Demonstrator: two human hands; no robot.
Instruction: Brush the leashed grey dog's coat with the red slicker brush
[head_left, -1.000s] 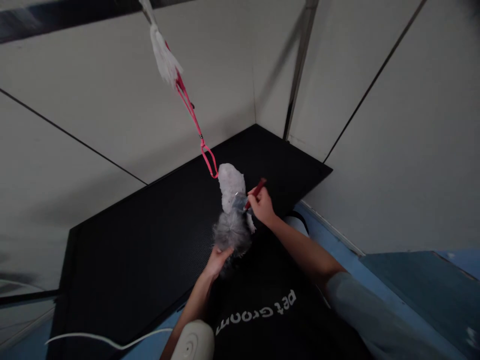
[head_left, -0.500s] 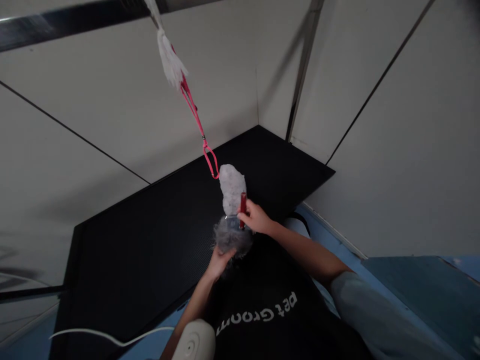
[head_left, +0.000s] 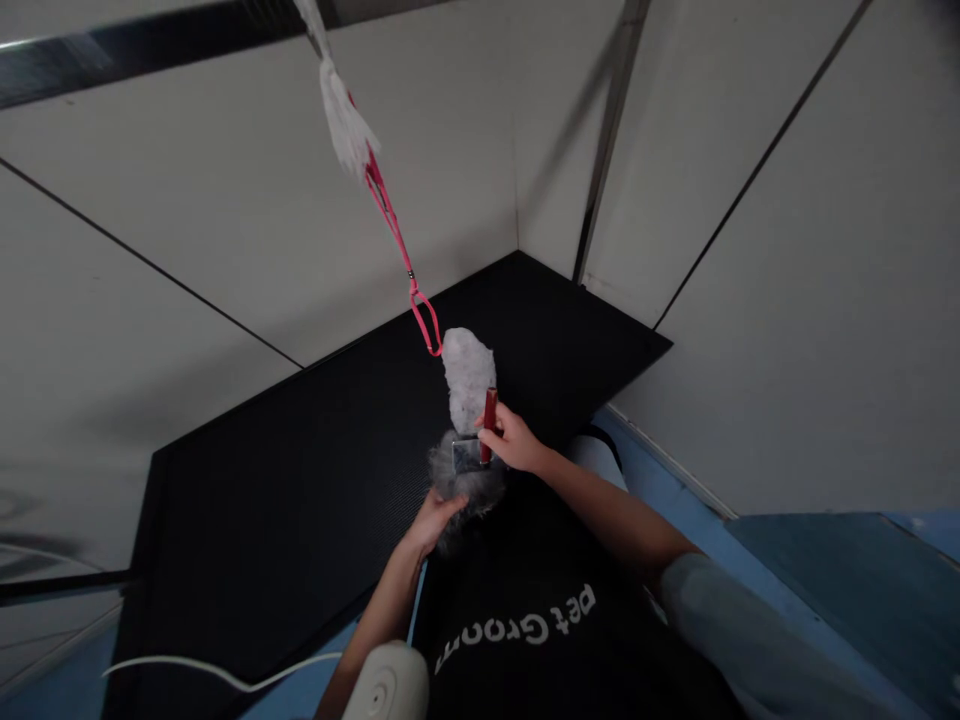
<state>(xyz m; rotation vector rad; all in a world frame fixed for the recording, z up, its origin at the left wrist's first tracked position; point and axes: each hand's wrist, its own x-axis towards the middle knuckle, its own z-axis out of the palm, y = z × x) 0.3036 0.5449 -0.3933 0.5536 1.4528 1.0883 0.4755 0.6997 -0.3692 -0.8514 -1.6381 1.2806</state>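
Your right hand [head_left: 512,445] is closed around the red brush [head_left: 480,440]. Your left hand [head_left: 436,520] cups the small fluffy dog [head_left: 466,400] from behind on the black table [head_left: 300,480]. It looks soft, light and wriggly, so hold its body gently.

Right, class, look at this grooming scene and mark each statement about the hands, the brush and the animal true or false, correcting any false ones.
1. The right hand holds a brush with a red handle. True.
2. The small fluffy animal stands on a white mat. False: it is on a black table mat.
3. A pink leash runs up from the animal's neck. True.
4. The left hand rests on the wall. False: it touches the grey fur at the animal's near end.
5. The brush lies flat on the mat, away from the animal. False: it is held against the animal's back.
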